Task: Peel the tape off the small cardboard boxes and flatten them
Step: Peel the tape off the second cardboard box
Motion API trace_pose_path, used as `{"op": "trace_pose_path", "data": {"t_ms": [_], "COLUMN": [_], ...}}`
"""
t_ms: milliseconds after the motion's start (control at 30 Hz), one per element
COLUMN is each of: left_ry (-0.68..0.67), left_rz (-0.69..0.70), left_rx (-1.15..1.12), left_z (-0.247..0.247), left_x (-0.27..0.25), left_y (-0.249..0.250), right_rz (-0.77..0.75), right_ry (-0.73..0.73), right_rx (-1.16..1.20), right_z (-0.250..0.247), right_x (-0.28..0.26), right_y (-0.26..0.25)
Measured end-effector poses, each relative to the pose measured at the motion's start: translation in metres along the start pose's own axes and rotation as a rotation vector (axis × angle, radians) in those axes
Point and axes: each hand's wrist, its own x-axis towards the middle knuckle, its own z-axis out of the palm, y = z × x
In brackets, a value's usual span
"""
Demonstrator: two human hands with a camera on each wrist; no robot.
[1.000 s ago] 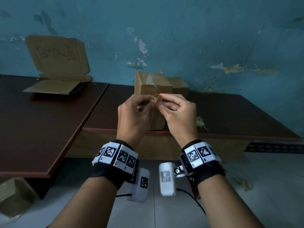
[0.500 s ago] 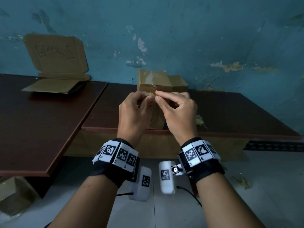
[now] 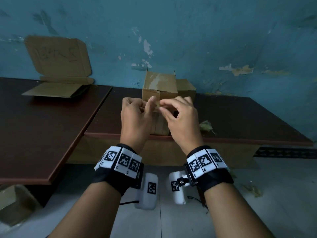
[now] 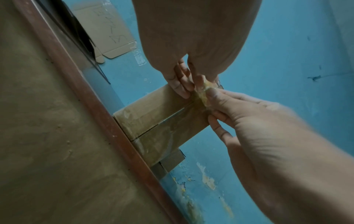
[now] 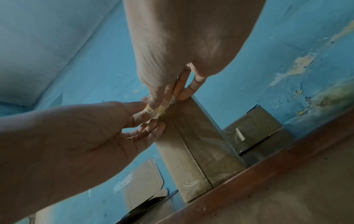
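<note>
Head view: tape [image 3: 156, 107] between both hands [image 3: 159, 115].

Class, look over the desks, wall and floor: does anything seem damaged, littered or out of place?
Yes. The blue wall has flaking paint, and a crumpled yellowish tape wad litters the dark brown desk right of the small cardboard box.

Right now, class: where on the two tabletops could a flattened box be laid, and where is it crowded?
Free: the left table in front of the flattened cardboard; the right table beyond the tape scrap. Crowded: the near edge, where the left hand and right hand pinch tape on the box.
</note>
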Motion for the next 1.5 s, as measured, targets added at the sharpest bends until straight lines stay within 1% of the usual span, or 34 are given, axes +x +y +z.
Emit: {"op": "trace_pose_path", "data": {"t_ms": [67,100,167,233,267,367,433,600,700,867,933,1033,1100,1167,1267,1400,1500], "left_ry": [0.004,0.015,0.04,0.01,-0.013,-0.049,-0.033,0.036,0.038,0.024,0.015,-0.01,-0.025,-0.045,-0.079,-0.118,-0.139], "left_rz": [0.001,-0.002,-0.025,-0.001,0.044,0.221,0.261,0.314,0.301,0.197,0.169,0.127,0.101,0.078,0.107,0.174,0.209], "left_rx": [-0.029,-0.078,-0.24,-0.349,-0.325,-0.128,-0.067,0.023,0.046,0.036,0.032,0.041,0.034,-0.019,-0.091,-0.146,-0.106], "left_z": [0.001,0.001,0.001,0.0,-0.001,0.0,0.002,0.004,0.004,0.003,0.003,0.004,0.004,0.003,0.003,0.003,0.002], "left_x": [-0.005,-0.008,-0.011,-0.013,-0.013,-0.013,-0.013,-0.007,-0.005,-0.003,-0.003,-0.002,-0.002,-0.003,-0.007,-0.014,-0.011], "left_y": [0.002,0.004,0.008,0.01,0.01,0.007,0.006,0.001,-0.001,-0.003,-0.003,-0.003,-0.003,-0.002,0.002,0.006,0.004], "right_rz": [0.005,0.013,0.035,0.057,0.063,0.074,0.086,0.113,0.119,0.133,0.079,-0.033,-0.036,-0.039,-0.057,-0.053,-0.027], "right_ry": [0.014,0.021,0.034,0.039,0.04,0.042,0.049,0.074,0.089,0.034,0.035,0.041,0.066,0.076,0.06,0.077,0.065], "right_rx": [-0.014,-0.012,0.002,0.042,0.067,0.106,0.121,0.166,0.219,0.32,0.275,0.142,0.099,0.051,-0.057,-0.086,-0.115], "right_z": [0.002,0.003,0.003,0.004,0.005,0.004,0.002,0.0,0.0,-0.005,-0.005,0.0,0.003,0.004,0.005,0.005,0.004], "right_x": [0.001,0.002,0.003,0.003,0.003,0.004,0.003,0.002,0.001,-0.001,0.001,0.0,0.0,0.0,-0.001,0.0,0.0], "right_y": [0.0,0.001,0.003,0.005,0.005,0.003,0.001,-0.004,-0.006,-0.011,-0.009,-0.006,-0.005,-0.005,-0.003,0.002,0.005]}}
